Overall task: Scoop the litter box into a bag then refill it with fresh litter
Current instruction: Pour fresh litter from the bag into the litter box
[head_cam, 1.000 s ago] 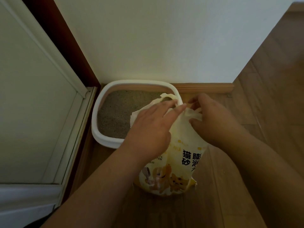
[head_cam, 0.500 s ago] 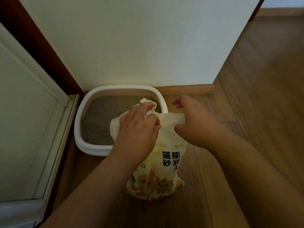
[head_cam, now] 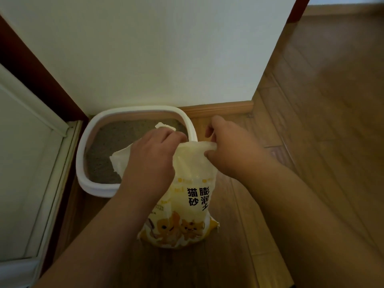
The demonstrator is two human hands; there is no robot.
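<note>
Left hand: your left hand (head_cam: pixel 152 161) is curled over the top of the cat litter bag (head_cam: pixel 193 196), fingers bent down into its crumpled mouth; the fingertips are hidden inside the fold, so you grip the top edge but exactly how cannot be seen.
Right hand: your right hand (head_cam: pixel 228 148) pinches the bag's upper right corner, thumb and fingers closed on a twist of the pale plastic.
Cat litter bag: it stands upright on the wooden floor (head_cam: pixel 311 142), just in front of the litter box's near right corner; yellow and cream, with printed characters and cartoon cats low on its face. Your left forearm covers its left side and part of the print.
Bag mouth: you cannot tell whether it is open or sealed; a torn flap sticks up behind your left hand.
Litter box: the white-rimmed litter box (head_cam: pixel 83 146) sits in the corner against the wall (head_cam: pixel 166 48), beside a white door frame (head_cam: pixel 41 163) at left. Its near right rim is hidden behind the bag and your hands.
Litter: grey litter (head_cam: pixel 112 140) covers the tray floor where visible.
</note>
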